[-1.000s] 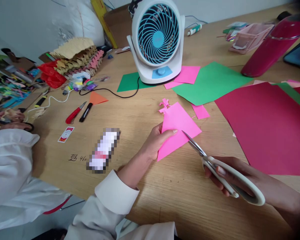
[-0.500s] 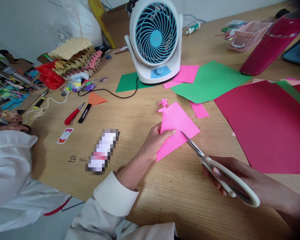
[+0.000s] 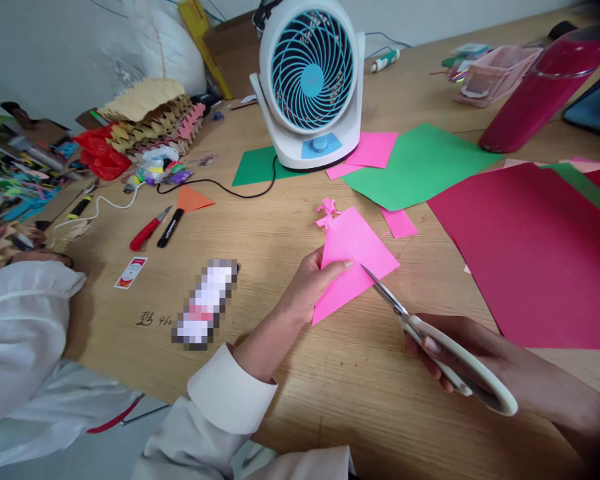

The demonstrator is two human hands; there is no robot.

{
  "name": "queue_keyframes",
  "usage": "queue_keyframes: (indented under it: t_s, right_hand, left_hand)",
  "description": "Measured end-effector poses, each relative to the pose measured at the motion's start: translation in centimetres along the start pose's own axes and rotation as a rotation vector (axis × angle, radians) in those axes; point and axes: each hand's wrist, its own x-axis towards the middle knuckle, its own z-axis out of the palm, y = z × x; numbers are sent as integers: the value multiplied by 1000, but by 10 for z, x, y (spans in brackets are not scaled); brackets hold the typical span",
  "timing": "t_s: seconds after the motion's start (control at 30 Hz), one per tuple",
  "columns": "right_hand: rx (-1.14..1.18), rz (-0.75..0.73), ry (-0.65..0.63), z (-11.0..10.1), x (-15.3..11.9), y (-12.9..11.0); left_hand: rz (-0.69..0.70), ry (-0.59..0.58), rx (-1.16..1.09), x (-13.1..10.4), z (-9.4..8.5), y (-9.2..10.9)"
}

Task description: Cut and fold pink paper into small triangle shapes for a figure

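Observation:
A bright pink sheet of paper [image 3: 347, 243] is pinched in my left hand [image 3: 305, 287], thumb on top and fingers beneath. My right hand [image 3: 460, 347] grips a pair of scissors [image 3: 433, 340] with pale handles. Their blades lie across the lower right edge of the paper, the tips close to my left thumb; the blades look nearly closed. Small pink paper scraps [image 3: 329, 212] lie on the table just past the sheet. Another pink piece [image 3: 400, 224] rests to the right, partly under a green sheet [image 3: 420, 167].
A white fan [image 3: 313, 80] stands at the back. Large dark red sheets [image 3: 535, 267] and a red flask [image 3: 540, 93] are on the right. To the left are a phone [image 3: 206, 307], a marker [image 3: 171, 228], a red-handled knife [image 3: 149, 230] and a co-worker's sleeve [image 3: 30, 313].
My hands, the pink paper and the scissors have hardly moved. At the far left, the co-worker's sleeve and hands have shifted slightly.

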Motion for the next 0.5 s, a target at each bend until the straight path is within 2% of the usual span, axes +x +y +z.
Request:
queue_keyframes:
  t_s: [0.17,0.5]
  right_hand:
    - [20,37,57,3,-2,-3]
    - [-26,-9,94,6,-3,-8]
  left_hand:
    - [-6,-7,-11,0,-1,0]
    - [8,11,14,1,-2,0]
